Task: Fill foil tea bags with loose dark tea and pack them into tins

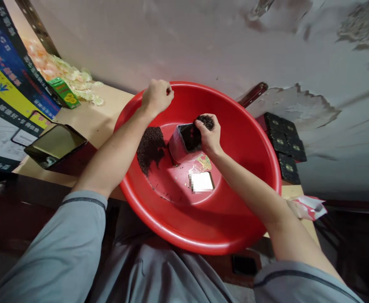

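Observation:
A large red plastic basin (184,240) stands in front of me. My right hand (210,134) grips a clump of dark loose leaves (206,122), which look like tea, over the open mouth of a square pale container (180,145) in the basin. Dark contents show inside the container. My left hand (158,97), fingers curled in, is above the basin's far left rim; whatever it may hold is hidden. A heap of the same dark leaves (149,147) lies at the basin's left side. Nearer me, a bright white rectangle (201,182) lies on the basin floor.
At left, a phone-like screen (56,143) leans by a large printed box (10,84), with a small green box (65,93) and artificial flowers (77,78) behind. Stacked black packages (282,134) and a torn packet (309,207) are at right. A peeling wall (172,42) rises behind.

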The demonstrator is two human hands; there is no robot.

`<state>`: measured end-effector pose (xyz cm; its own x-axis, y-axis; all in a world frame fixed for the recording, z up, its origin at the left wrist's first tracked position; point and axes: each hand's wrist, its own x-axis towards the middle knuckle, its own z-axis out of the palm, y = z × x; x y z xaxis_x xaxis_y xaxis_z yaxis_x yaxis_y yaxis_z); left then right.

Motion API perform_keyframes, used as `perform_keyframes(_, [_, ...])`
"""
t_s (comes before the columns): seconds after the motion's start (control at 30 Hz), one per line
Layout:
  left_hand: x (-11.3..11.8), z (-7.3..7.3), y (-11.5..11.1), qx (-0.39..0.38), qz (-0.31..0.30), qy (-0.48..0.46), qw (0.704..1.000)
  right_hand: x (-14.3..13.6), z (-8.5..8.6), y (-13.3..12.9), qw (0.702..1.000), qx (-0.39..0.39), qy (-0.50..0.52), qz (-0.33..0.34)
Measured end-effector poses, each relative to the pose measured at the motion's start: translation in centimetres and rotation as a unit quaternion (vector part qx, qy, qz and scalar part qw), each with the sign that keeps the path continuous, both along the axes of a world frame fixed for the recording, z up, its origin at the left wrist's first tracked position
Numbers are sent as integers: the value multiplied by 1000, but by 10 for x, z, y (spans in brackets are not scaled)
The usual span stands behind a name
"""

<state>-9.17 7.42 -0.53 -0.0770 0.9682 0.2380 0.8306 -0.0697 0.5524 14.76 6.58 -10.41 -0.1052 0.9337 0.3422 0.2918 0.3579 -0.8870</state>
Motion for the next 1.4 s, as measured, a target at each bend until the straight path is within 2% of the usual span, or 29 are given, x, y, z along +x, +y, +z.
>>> perform_keyframes(0.1, [1,0,-1,-10,8,5,1000,-1,-7,2,1000,5,18,-15])
perform_keyframes(0.3, [3,-4,1,-18,2,5,1000,3,-14,5,1000,6,14,5])
perform_keyframes(0.67, [3,-7,4,-42,-23,47,998,-5,1,-5,995,22,90,-24])
perform_keyframes(0.8, [4,-7,3,-46,-22,61,997,-7,7,-11,995,15,101,3])
perform_keyframes(0.87, [4,-7,2,-46,-23,68,996,-6,10,-18,997,30,57,37])
perform_keyframes(0.97, [4,-7,2,-44,-32,79,995,-1,12,-28,992,64,-83,66])
perform_keyframes(1.07, [4,-6,1,-43,-39,85,995,2,12,-36,956,138,-253,60])
perform_keyframes(1.17, [3,-5,2,-41,-38,86,995,-4,11,-49,914,217,-338,52])
perform_keyframes(1.27, [1,-3,3,-43,-34,74,996,-22,-7,-79,895,249,-356,98])
perform_keyframes(1.33, [-1,-3,4,-45,-34,60,997,-38,-33,-104,885,235,-362,173])
perform_keyframes(1.4, [-3,-2,3,-42,-35,53,997,-55,-69,-126,881,178,-380,219])
